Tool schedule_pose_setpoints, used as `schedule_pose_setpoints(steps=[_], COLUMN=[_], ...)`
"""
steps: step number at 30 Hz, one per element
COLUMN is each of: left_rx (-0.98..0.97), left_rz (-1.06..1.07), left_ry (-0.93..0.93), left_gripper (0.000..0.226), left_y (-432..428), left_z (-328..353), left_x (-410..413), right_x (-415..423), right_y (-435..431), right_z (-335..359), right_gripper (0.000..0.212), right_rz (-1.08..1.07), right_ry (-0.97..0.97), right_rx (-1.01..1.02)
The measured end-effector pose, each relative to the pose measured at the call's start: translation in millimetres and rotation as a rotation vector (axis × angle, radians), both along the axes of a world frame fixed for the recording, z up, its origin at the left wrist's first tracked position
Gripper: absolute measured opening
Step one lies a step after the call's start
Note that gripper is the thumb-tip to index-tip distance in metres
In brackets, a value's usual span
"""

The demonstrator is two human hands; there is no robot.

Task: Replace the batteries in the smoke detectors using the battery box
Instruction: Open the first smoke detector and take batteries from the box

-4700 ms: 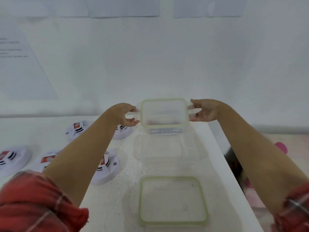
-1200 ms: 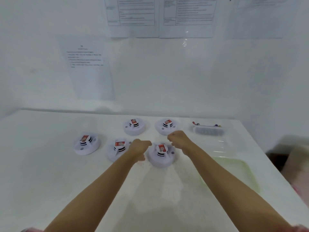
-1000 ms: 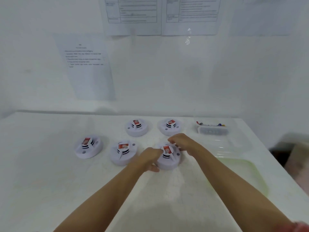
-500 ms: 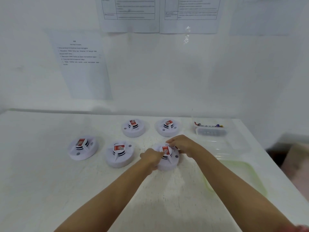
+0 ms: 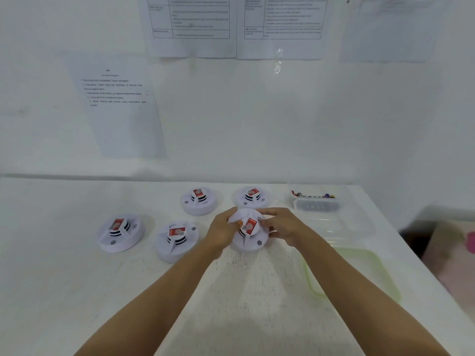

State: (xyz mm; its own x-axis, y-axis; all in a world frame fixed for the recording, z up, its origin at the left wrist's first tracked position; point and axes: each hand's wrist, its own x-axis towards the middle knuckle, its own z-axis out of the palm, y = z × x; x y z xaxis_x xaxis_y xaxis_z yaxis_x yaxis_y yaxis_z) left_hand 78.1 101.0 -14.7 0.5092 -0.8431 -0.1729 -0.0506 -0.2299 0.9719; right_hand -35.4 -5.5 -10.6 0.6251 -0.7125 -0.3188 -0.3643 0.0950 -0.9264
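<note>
We have both hands on one smoke detector point(image 5: 248, 236), the front right one of the five on the white counter point(image 5: 77, 278). Our left grip point(image 5: 221, 231) is curled round its left rim, the thumb lying close to the red-labelled cap in the middle. Our right grip point(image 5: 282, 227) is wrapped over its right and far rim. The detector tips a little toward us; we cannot tell whether it is off the surface.

Just beside our left wrist sits a second detector point(image 5: 177, 237), and further left a third detector point(image 5: 119, 233), apart from it. Behind our hands are two more, the back left detector point(image 5: 199, 201) and the back right detector point(image 5: 252, 197); the back right one is very near our fingers.

The battery box point(image 5: 315, 202), clear with coloured battery ends showing, stands at the back right corner, near the wall and the counter's right edge. In front of it lies a clear plastic container point(image 5: 344, 224), hard to make out, and nearer us a green-rimmed lid point(image 5: 352, 274), close to the right edge, which slants down toward us.

Bare counter shows between our forearms and widely on the near left. Printed sheets point(image 5: 120, 109) hang on the wall behind
</note>
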Motion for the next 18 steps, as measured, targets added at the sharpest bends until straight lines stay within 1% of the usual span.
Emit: schedule_pose_setpoints(steps=[1, 4, 9, 11, 13, 15, 16, 18], left_rx=[0.000, 0.016, -0.061, -0.108, -0.166, -0.229, -0.239, -0.220], left_rz=[-0.019, -0.054, -0.091, -0.058, -0.020, -0.012, -0.028, -0.080], left_ry=[-0.009, -0.022, -0.009, -0.011, 0.011, 0.075, 0.104, 0.129], left_gripper=[0.027, 0.046, 0.044, 0.038, 0.024, 0.016, 0.015, 0.021], left_y=[-0.4, -3.8, -15.5, -21.5, -26.5, -31.0, -32.3, -36.7], left_z=[1.9, 7.7, 23.4, 28.0, 33.1, 39.1, 43.0, 46.1], left_x=[1.5, 5.9, 10.6, 9.5, 3.1, -8.2, -15.4, -25.8], right_x=[-1.1, -5.2, -11.0, -12.9, -14.3, -14.2, -14.3, -15.0], right_y=[-0.2, -1.1, -0.2, 2.5, 9.2, 19.2, 24.5, 32.9], right_z=[1.0, 4.4, 15.3, 19.8, 25.2, 31.8, 35.5, 43.2], right_gripper=[0.040, 0.036, 0.036, 0.036, 0.034, 0.029, 0.029, 0.029], right_rz=[-0.009, -0.042, -0.168, -0.239, -0.323, -0.400, -0.431, -0.465], right_ry=[-0.010, -0.033, -0.141, -0.211, -0.259, -0.250, -0.229, -0.165], right_rx=[-0.003, -0.019, -0.083, -0.126, -0.233, -0.429, -0.523, -0.683])
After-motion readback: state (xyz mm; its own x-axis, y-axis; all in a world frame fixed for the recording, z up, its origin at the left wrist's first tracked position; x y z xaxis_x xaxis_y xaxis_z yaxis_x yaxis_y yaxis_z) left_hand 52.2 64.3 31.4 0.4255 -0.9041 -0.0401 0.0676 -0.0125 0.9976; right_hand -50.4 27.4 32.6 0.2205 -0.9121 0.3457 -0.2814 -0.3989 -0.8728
